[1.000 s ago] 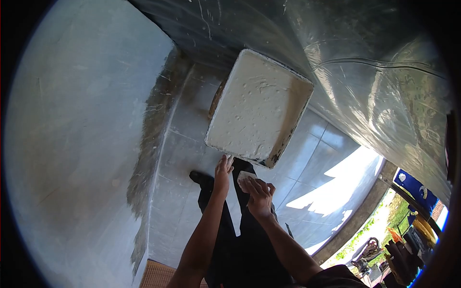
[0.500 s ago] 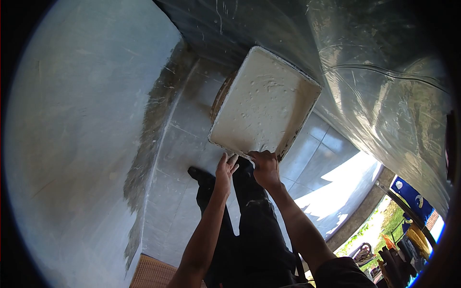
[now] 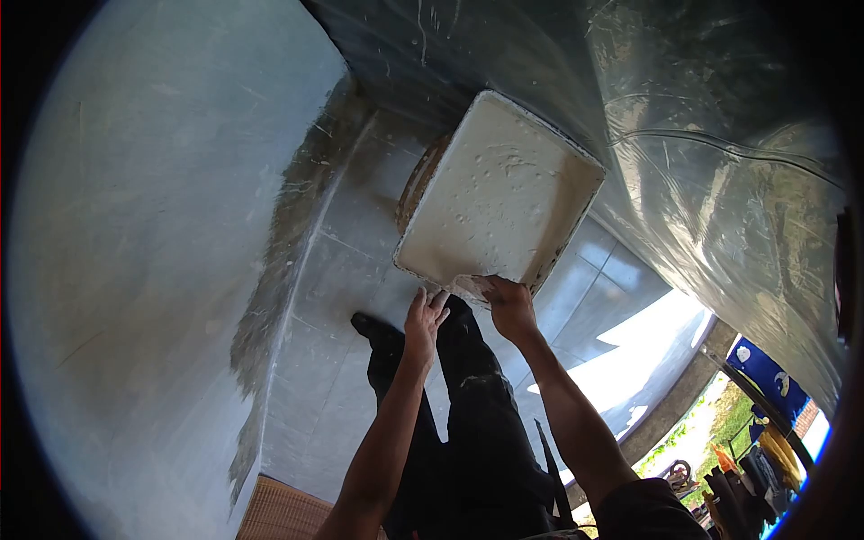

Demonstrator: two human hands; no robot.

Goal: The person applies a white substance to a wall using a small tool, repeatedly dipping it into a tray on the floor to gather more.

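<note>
A rectangular tray (image 3: 583,209) with a stained rim holds a wet, creamy white mix (image 3: 513,180) with small lumps and pits. My right hand (image 3: 513,308) is at the tray's near rim, its fingers closed on a pale, mix-smeared flat piece (image 3: 470,288). Its exact kind does not show. Left of that piece, my left hand (image 3: 423,319) hovers just below the tray's near corner. Its whitened fingers are stretched out and apart, and it holds nothing.
A round brownish container (image 3: 416,184) shows beneath the tray. Grey floor tiles (image 3: 337,270) lie around my legs. A grey-white wall (image 3: 162,225) with a dark rough lower band rises at left. Clear plastic sheeting (image 3: 720,198) hangs at right. A woven brown panel (image 3: 283,511) lies low left.
My right hand has moved slightly right and down, and the pale flat piece now shows between it and my left hand. My left hand has hardly moved.
</note>
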